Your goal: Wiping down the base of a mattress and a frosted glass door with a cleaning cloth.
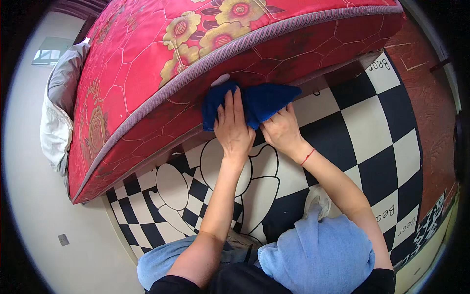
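Note:
A dark blue cloth (271, 100) is bunched against the red side wall of a quilted floral mattress (147, 114). My left hand (234, 136) lies over the cloth's left part, its fingers pointing up the mattress side and pressing the fabric. Lower right of it, my right hand (282, 128) has its fingers curled at the cloth's lower edge, with fingertips partly hidden by the fabric. A small pale purple strap or tab (220, 80) shows just above the cloth. Purple striped piping (205, 60) edges the mattress above both hands.
Under my bent knees (317, 253) spreads a black-and-white checkered mat (367, 128) with cartoon outlines and lettering. Reddish wood-look flooring (437, 147) lies at the right. White and grey bedding (58, 121) hangs at the mattress's left end, by a wall (36, 205) with a socket (63, 240).

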Tool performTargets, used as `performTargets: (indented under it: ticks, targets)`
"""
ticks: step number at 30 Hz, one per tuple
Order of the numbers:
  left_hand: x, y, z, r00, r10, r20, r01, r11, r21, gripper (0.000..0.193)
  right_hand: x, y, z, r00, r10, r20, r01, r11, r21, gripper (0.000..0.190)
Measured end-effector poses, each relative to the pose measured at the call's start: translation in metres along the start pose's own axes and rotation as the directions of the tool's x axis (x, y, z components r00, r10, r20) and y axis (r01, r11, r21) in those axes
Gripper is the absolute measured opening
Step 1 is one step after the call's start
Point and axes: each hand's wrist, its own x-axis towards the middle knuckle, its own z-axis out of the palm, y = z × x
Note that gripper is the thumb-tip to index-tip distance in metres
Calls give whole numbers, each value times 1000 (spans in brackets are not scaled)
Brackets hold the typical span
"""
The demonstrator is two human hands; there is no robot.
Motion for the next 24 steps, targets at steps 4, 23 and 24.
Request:
performTargets:
  ticks: [4, 23, 24]
  targets:
    - [1, -4, 0, 1000, 6, 24, -7, 999, 33, 75, -1, 0, 1, 1000, 4, -2, -4, 1000, -9, 47]
    - [14, -22, 12, 982, 134, -135, -137, 990, -13, 54, -10, -6, 25, 998, 26, 53, -18, 989, -147, 40]
    - [14, -23, 14, 971, 176, -160, -182, 983, -27, 53, -12, -7, 26, 998, 43, 55, -34, 989, -142, 41]
